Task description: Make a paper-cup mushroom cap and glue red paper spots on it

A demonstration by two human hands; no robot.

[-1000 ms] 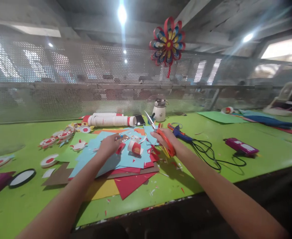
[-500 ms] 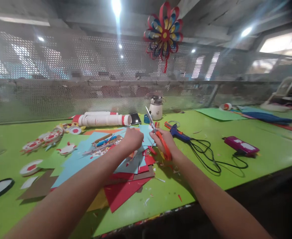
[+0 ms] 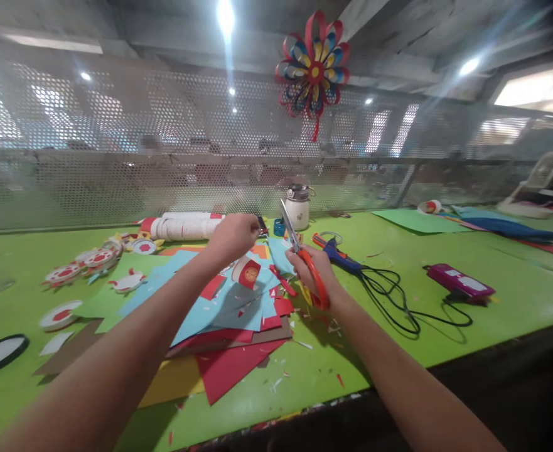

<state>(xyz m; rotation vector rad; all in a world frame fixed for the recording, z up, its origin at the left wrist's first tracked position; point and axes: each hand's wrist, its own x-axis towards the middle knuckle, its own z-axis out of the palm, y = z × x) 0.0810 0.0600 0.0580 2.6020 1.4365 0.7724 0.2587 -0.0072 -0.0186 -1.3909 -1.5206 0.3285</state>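
Observation:
My left hand [image 3: 236, 236] is raised over the paper pile, its fingers pinched together. What they hold, if anything, is too small to make out. Behind the fingertips lies a black flat object [image 3: 262, 227]. My right hand [image 3: 317, 271] grips a pair of scissors [image 3: 312, 274] by the orange handles, with the blades pointing up and away and looking closed. Between my arms, a red-and-white cup piece [image 3: 246, 274] with a round orange mark rests on light blue paper [image 3: 220, 314]. Red card scraps [image 3: 283, 281] lie close to my right hand.
A blue-and-orange glue gun [image 3: 339, 256] trails a black cable to a purple box [image 3: 461, 282]. White paper-cup tubes [image 3: 186, 227] and a white bottle [image 3: 297, 208] stand along the mesh barrier. Round red-and-white paper pieces [image 3: 100, 258] lie left. A colourful paper flower [image 3: 316, 72] hangs above.
My left hand has moved up and left, away from the scissors, uncovering the cup piece. The pens and scraps seen earlier no longer show. My right hand still holds the scissors, almost unmoved.

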